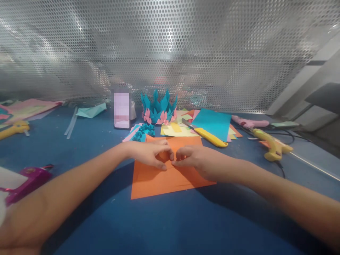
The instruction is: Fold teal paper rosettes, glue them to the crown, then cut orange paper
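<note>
An orange paper sheet [159, 180] lies flat on the blue table [170, 219]. My left hand [148, 153] and my right hand [195, 161] meet over its upper middle, fingertips pinched together on a small folded orange piece [164, 157]. Both hands are closed on that piece, thumbs below and fingers curled above. Most of the small piece is hidden by the fingers.
Behind the hands stand a teal and pink paper crown [158, 108], loose teal folded pieces [143, 131], coloured sheets [212, 124] and a yellow utility knife [208, 136]. Glue guns lie at right [271, 145] and left [12, 129]; a magenta tool [26, 180] sits near left. Perforated metal wall behind.
</note>
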`<state>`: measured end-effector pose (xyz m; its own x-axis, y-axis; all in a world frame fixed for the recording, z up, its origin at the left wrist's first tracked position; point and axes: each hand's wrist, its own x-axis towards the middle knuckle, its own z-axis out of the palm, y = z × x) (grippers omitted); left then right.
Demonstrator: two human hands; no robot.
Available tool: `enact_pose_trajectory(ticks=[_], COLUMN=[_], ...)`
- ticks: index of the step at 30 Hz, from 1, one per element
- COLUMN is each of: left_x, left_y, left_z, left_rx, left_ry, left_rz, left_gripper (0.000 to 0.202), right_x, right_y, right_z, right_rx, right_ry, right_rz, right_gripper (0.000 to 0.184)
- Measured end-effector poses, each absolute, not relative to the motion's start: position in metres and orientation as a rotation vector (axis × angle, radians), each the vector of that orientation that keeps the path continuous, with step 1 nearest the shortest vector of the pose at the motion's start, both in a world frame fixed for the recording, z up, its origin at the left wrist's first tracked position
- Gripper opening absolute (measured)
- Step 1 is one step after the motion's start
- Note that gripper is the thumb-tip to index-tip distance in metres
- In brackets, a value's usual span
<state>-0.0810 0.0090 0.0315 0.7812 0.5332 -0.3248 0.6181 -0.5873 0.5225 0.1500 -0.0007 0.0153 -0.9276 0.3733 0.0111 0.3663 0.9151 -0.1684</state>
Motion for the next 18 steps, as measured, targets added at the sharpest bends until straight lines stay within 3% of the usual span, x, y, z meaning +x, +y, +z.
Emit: enact_pose_trajectory(ticks=[7, 18], left_x=[-0.079, -0.070], left_y=[0.006, -0.007], left_z=[0.032, 0.041], left_rx=[2.350, 2.429], left_ry=[0.852, 0.668], left_rz=[-0.144, -0.100], left_gripper=[0.037, 0.040], right_x=[0.172, 0.213], right_y=[-0.005, -0.012], right_z=[0.007, 0.007], right_rx=[-0.525, -0.775], right_ry=[-3.008, -2.904], right_rz=[0.197, 0.099], right_gripper=[0.057, 0.057])
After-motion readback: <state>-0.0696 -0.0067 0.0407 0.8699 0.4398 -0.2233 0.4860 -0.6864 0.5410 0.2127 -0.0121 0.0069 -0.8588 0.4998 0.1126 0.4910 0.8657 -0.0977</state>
